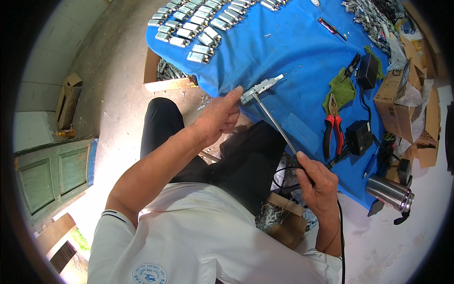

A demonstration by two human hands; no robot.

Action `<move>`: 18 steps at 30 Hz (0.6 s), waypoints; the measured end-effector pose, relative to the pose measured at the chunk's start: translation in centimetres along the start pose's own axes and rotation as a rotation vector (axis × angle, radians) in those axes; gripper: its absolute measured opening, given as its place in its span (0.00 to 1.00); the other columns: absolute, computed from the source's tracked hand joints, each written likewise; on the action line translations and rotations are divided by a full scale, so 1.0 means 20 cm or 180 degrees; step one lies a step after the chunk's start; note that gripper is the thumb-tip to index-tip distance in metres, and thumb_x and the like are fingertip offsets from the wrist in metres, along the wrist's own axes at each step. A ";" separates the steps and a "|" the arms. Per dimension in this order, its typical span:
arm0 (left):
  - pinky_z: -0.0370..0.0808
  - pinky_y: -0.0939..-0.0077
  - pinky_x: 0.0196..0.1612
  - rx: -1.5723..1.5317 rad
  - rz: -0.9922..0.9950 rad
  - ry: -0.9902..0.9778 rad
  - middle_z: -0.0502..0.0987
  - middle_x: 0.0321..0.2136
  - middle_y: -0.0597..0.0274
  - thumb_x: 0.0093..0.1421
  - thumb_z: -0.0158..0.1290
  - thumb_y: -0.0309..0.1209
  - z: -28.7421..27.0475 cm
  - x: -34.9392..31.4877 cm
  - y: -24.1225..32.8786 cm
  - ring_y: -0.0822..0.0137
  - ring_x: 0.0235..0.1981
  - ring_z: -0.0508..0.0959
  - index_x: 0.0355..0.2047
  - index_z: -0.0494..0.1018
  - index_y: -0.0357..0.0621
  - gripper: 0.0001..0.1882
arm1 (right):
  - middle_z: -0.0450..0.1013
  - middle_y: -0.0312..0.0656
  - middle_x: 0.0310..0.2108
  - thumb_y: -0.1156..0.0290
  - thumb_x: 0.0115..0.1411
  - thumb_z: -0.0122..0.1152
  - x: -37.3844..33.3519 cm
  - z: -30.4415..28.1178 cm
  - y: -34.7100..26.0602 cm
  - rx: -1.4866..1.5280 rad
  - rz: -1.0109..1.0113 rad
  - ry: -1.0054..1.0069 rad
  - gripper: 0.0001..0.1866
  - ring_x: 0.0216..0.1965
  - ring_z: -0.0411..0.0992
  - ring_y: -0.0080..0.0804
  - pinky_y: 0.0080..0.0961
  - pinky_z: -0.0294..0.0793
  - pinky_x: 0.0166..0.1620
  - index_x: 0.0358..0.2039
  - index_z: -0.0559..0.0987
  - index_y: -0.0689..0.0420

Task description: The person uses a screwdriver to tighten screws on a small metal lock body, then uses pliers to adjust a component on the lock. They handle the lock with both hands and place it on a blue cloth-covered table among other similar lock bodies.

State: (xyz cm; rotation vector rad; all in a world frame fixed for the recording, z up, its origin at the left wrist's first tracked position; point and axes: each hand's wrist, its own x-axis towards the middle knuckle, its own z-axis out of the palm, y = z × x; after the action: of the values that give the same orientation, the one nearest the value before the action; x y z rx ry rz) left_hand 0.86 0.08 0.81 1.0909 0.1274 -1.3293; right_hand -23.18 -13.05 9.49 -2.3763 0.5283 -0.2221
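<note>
My left hand (220, 112) pinches the near end of a small flat grey device (261, 89), which has a white tip at its far end and looks electronic. It is held above the front edge of the blue-covered table (255, 52). My right hand (318, 182) is closed round the lower end of a long thin metal-shafted tool (276, 123). The shaft slants up to the left, and its tip meets the side of the device. My fingers hide the tool's handle. A black cable (342, 227) loops near that hand and runs down past the wrist.
Rows of small silvery cells (189, 28) lie at the far left. Red-and-black pliers (333, 125), a green cloth (339, 90) and black adapters (367, 71) sit on the right, near a steel flask (388, 191) and a cardboard box (399, 102). Another box (163, 85) stands below the table's left edge.
</note>
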 end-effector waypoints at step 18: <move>0.44 0.82 0.14 -0.0097 -0.0068 0.0153 0.48 0.11 0.77 0.64 0.49 0.50 0.01 0.01 0.00 0.79 0.11 0.46 0.14 0.50 0.58 0.27 | 0.76 0.39 0.27 0.68 0.62 0.60 0.05 -0.07 0.05 0.2043 0.1747 -0.0599 0.18 0.19 0.69 0.16 0.14 0.64 0.21 0.50 0.77 0.63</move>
State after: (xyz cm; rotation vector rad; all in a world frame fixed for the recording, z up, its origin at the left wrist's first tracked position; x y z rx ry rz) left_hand 0.83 -0.30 0.83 1.0988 0.1947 -1.3168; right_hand -23.09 -15.01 9.95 -1.5471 0.8447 0.0763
